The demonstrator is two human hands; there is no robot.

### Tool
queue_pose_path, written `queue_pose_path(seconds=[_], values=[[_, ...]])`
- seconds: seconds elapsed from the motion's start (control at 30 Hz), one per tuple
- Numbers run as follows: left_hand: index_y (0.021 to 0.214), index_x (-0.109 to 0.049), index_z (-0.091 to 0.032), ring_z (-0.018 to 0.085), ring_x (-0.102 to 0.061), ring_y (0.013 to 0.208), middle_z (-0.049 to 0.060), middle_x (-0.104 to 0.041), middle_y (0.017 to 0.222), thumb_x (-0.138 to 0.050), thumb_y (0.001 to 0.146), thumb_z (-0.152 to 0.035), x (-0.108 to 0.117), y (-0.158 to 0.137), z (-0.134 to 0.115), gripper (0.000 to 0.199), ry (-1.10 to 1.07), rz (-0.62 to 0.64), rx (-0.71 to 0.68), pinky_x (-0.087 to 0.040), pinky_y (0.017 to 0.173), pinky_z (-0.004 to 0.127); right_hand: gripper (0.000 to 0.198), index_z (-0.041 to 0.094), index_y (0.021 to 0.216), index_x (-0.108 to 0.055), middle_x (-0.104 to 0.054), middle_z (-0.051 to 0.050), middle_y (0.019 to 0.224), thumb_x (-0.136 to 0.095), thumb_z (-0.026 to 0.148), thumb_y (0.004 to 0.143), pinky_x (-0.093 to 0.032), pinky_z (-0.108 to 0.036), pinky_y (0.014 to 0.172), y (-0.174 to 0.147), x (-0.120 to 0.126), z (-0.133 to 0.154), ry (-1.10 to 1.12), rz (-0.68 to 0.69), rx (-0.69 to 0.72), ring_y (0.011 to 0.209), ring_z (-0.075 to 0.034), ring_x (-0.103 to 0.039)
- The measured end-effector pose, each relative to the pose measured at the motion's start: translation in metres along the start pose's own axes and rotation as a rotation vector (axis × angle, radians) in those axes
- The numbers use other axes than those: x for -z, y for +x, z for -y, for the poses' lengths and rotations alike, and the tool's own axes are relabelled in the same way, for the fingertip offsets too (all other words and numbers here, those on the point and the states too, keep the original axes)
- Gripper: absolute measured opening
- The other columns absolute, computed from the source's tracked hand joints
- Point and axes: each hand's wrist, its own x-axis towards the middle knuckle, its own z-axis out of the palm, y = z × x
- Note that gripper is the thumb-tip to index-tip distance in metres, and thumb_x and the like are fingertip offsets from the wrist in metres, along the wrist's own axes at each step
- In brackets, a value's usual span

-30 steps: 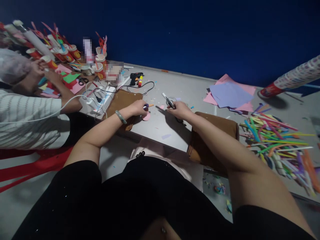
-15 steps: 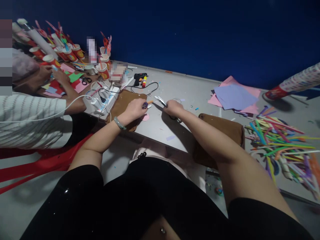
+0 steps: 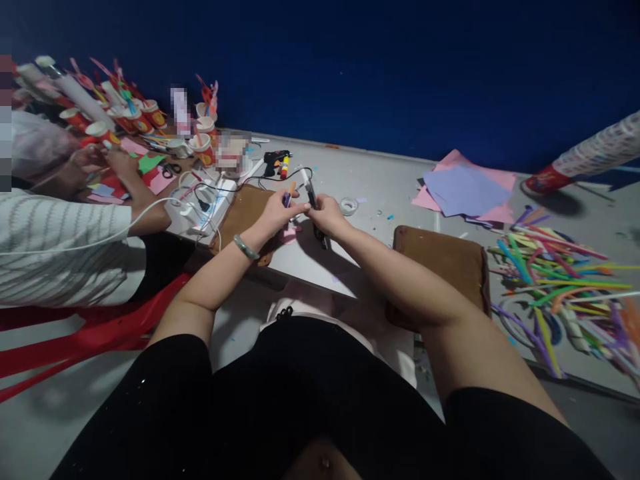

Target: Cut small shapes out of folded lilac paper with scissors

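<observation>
My left hand [image 3: 281, 212] is closed on a small orange and purple piece [image 3: 292, 191], whose orange end sticks up past the fingers. I cannot make out its exact kind. My right hand [image 3: 327, 213] grips scissors [image 3: 307, 181], blades pointing up and away, with part of the dark handle showing below the hand. The left thumb reaches across to the scissors. Both hands are close together above the white table [image 3: 345, 257]. Pink paper [image 3: 290, 235] lies under my left hand, and a roll of clear tape [image 3: 349, 206] sits just beyond the right one.
A glue gun [image 3: 276, 161] and a power strip [image 3: 220, 200] with cables lie left. Brown cushions [image 3: 440, 263] overlap the table's front edge. Purple and pink paper [image 3: 467, 190] and a heap of colourful strips [image 3: 565, 280] lie right. A co-worker's arm [image 3: 143, 197] is at the left.
My hands have come together, and the scissors have turned more upright. My left hand's orange piece now points up. The view has shifted slightly.
</observation>
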Motion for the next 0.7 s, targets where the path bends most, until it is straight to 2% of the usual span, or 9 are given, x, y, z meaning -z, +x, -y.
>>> queue_pose_path(seconds=[0.07, 0.17, 0.3, 0.37, 0.4, 0.47, 0.53, 0.6, 0.7], values=[[0.102, -0.068, -0.014, 0.011, -0.052, 0.064, -0.003, -0.059, 0.071, -0.084, 0.078, -0.031, -0.009, 0.008, -0.001, 0.034, 0.044, 0.018, 0.027, -0.043, 0.068, 0.026, 0.01, 0.02, 0.092, -0.064, -0.067, -0.007, 0.085, -0.066, 0.027, 0.085, -0.054, -0.039, 0.084, 0.005, 0.018, -0.009, -0.165, -0.057, -0.012, 0.086, -0.025, -0.065], [0.101, -0.072, -0.012, 0.017, -0.063, 0.077, 0.005, -0.069, 0.084, -0.076, 0.083, -0.026, -0.017, 0.015, -0.006, 0.023, 0.311, 0.084, -0.02, -0.049, 0.078, 0.03, 0.008, 0.021, 0.084, -0.066, -0.067, -0.01, 0.085, -0.072, 0.019, 0.08, -0.054, -0.052, 0.093, 0.011, 0.048, -0.03, -0.423, -0.099, -0.094, 0.095, -0.033, -0.067], [0.099, -0.075, -0.014, 0.03, -0.069, 0.102, 0.016, -0.075, 0.105, -0.075, 0.078, -0.013, -0.022, 0.017, -0.006, 0.022, 0.79, 0.208, -0.143, -0.051, 0.092, 0.04, 0.01, 0.02, 0.077, -0.066, -0.065, -0.012, 0.083, -0.073, 0.018, 0.082, -0.053, -0.057, 0.093, 0.006, 0.069, -0.055, -0.504, -0.069, -0.127, 0.097, -0.037, -0.068], [0.095, -0.076, -0.014, 0.032, -0.069, 0.105, 0.017, -0.074, 0.106, -0.074, 0.077, -0.01, -0.022, 0.018, -0.004, 0.018, 0.885, 0.219, -0.141, -0.051, 0.093, 0.041, 0.007, 0.02, 0.08, -0.067, -0.067, -0.012, 0.084, -0.071, 0.02, 0.085, -0.053, -0.053, 0.091, -0.001, 0.069, -0.058, -0.516, -0.065, -0.121, 0.097, -0.036, -0.068], [0.093, -0.076, -0.014, 0.03, -0.069, 0.102, 0.016, -0.074, 0.103, -0.074, 0.079, -0.012, -0.022, 0.017, -0.003, 0.014, 0.856, 0.206, -0.129, -0.051, 0.092, 0.041, 0.005, 0.021, 0.083, -0.067, -0.068, -0.011, 0.084, -0.07, 0.022, 0.086, -0.053, -0.05, 0.09, -0.006, 0.067, -0.057, -0.506, -0.069, -0.105, 0.096, -0.034, -0.068], [0.094, -0.076, -0.013, 0.023, -0.067, 0.086, 0.011, -0.071, 0.089, -0.073, 0.086, -0.021, -0.021, 0.015, -0.004, 0.011, 0.628, 0.172, -0.079, -0.051, 0.086, 0.037, 0.009, 0.021, 0.088, -0.067, -0.069, -0.009, 0.083, -0.069, 0.029, 0.087, -0.052, -0.043, 0.085, -0.016, 0.059, -0.05, -0.416, -0.074, -0.037, 0.091, -0.03, -0.067], [0.107, -0.076, -0.014, 0.014, -0.057, 0.064, 0.002, -0.062, 0.073, -0.075, 0.089, -0.038, -0.022, 0.009, -0.006, 0.03, 0.244, 0.181, 0.009, -0.049, 0.072, 0.031, 0.017, 0.02, 0.091, -0.066, -0.069, -0.006, 0.082, -0.066, 0.036, 0.088, -0.05, -0.037, 0.08, -0.024, 0.046, -0.039, -0.229, -0.053, 0.065, 0.085, -0.026, -0.065], [0.121, -0.072, -0.016, 0.008, -0.043, 0.05, -0.004, -0.054, 0.065, -0.082, 0.083, -0.049, -0.027, 0.001, -0.008, 0.051, -0.078, 0.223, 0.089, -0.04, 0.057, 0.026, 0.019, 0.019, 0.092, -0.063, -0.068, -0.005, 0.082, -0.064, 0.037, 0.087, -0.049, -0.035, 0.077, -0.028, 0.03, -0.028, -0.027, -0.006, 0.143, 0.081, -0.023, -0.063], [0.124, -0.07, -0.016, 0.006, -0.044, 0.05, -0.003, -0.061, 0.072, -0.09, 0.075, -0.044, -0.038, -0.008, -0.007, 0.06, -0.254, 0.167, 0.111, -0.033, 0.051, 0.024, 0.018, 0.021, 0.094, -0.055, -0.066, -0.003, 0.086, -0.063, 0.03, 0.08, -0.05, -0.036, 0.079, -0.029, 0.006, -0.015, 0.128, -0.007, 0.145, 0.084, -0.023, -0.063]])
